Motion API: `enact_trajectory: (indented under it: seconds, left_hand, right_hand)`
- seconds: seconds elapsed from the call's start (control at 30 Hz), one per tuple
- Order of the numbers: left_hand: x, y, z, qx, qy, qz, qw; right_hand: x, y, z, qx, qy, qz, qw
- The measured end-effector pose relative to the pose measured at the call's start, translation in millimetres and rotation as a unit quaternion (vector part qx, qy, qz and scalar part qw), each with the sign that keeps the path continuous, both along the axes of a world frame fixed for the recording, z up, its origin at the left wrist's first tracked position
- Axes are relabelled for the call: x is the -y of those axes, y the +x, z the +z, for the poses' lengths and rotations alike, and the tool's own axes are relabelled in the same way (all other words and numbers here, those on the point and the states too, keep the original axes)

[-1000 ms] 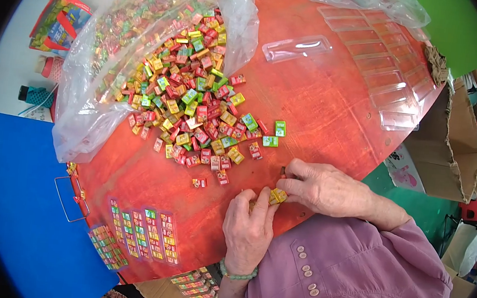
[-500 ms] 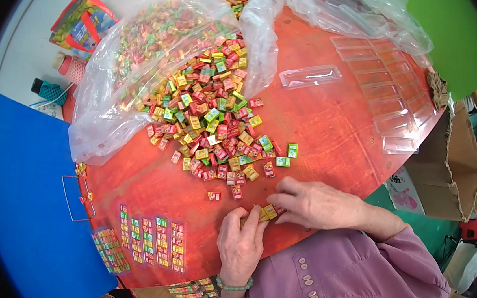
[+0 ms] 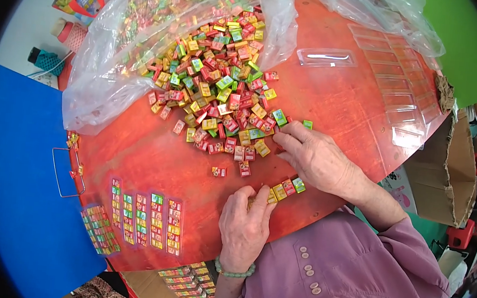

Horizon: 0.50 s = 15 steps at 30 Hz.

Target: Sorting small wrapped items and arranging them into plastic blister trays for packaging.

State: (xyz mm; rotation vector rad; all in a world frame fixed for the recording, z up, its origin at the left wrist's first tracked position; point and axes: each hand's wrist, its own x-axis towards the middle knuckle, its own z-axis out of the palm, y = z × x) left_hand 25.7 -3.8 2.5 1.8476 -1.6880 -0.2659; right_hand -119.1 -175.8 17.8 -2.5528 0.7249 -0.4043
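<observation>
My left hand [image 3: 243,220], closed, holds the left end of a short row of small boxes [image 3: 279,192] near the table's front edge. Yellow, red and green boxes show in that row; its left end is hidden under my fingers. My right hand [image 3: 320,160] is over the near right edge of a heap of small boxes [image 3: 221,85], its fingers bent and apart. Its fingertips reach the outermost boxes; whether they touch one is hidden. One loose red box [image 3: 219,172] lies between the heap and my left hand.
A clear plastic bag [image 3: 98,94] spreads around the heap. Filled strips of boxes [image 3: 156,221] lie at the front left. A clear tray [image 3: 327,58] and several more trays [image 3: 392,83] lie on the right. A cardboard box [image 3: 441,167] stands beyond the table's right edge.
My right hand has moved away from the row, up to the heap's edge. More of the row shows now, with a red and a green box at its right end. The whole view has shifted slightly.
</observation>
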Motion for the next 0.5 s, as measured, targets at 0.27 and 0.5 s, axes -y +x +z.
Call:
enact_trajectory:
  seconds: [0.27, 0.5]
  left_hand:
    - [-10.0, 6.9, 2.2, 0.01, 0.03, 0.026, 0.999]
    - [-14.6, 9.5, 1.5, 0.016, 0.019, 0.043, 0.999]
  right_hand:
    - [-7.0, -5.6, 4.7, -0.016, 0.037, 0.035, 0.999]
    - [-32.7, 0.1, 16.5, -0.014, 0.039, 0.187, 0.982]
